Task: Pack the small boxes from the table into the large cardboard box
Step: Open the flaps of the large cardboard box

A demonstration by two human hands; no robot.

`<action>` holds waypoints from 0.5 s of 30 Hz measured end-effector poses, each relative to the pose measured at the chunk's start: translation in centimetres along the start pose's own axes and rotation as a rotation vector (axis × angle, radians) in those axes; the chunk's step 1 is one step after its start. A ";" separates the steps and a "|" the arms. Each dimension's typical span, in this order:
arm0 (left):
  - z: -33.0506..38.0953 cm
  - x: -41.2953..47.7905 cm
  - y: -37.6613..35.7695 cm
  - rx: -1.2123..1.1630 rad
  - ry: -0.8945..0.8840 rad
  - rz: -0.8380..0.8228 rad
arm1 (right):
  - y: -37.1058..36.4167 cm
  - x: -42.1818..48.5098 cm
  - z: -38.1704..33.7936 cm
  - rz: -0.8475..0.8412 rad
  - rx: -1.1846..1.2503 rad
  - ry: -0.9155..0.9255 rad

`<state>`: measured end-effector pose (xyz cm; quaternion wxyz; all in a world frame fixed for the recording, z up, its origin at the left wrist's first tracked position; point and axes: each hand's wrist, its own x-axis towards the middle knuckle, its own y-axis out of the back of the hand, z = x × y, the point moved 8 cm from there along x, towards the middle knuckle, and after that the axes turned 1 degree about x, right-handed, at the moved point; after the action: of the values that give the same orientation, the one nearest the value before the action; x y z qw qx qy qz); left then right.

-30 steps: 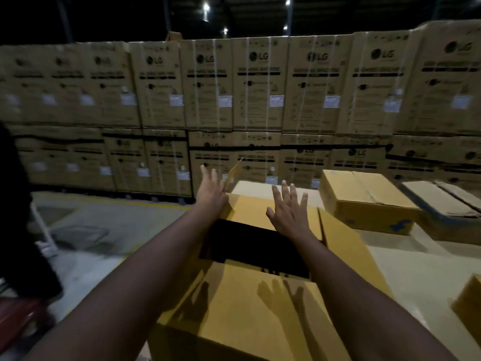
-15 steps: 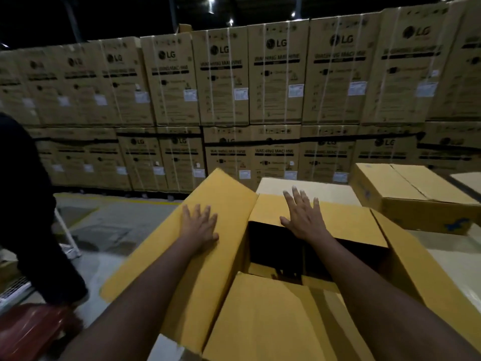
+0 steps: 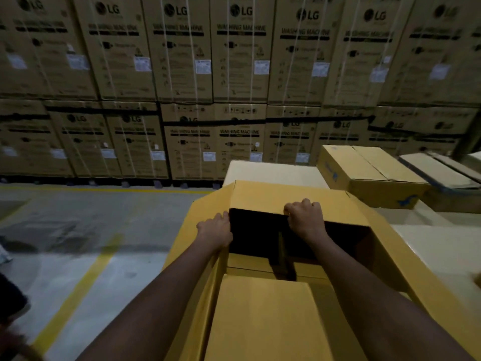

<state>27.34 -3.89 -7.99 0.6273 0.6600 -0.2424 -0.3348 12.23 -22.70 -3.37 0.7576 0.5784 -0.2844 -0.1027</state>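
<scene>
Inside of the large cardboard box (image 3: 263, 319) is too dark to make out, contents hidden. It's yellow-brown, flaps open, at the tabletop (image 3: 440, 254) edge. Right hand (image 3: 305, 217) grip curled on the far flap; left hand (image 3: 215, 231) fingers over the left rim.
</scene>
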 end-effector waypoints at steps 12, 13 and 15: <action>0.9 5.7 -0.2 0.207 0.063 -0.021 | 5.5 9.1 4.7 0.471 0.072 -0.137; 0.9 6.4 -0.2 0.212 0.071 -0.023 | 5.5 10.2 4.9 0.476 0.071 -0.131; 0.8 7.5 0.0 0.194 0.082 -0.030 | 5.3 12.4 5.3 0.473 0.077 -0.127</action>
<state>31.68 -10.03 -9.00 0.5647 0.7344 -0.2382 -0.2917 18.51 -31.43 6.38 0.7186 0.5167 -0.4625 0.0521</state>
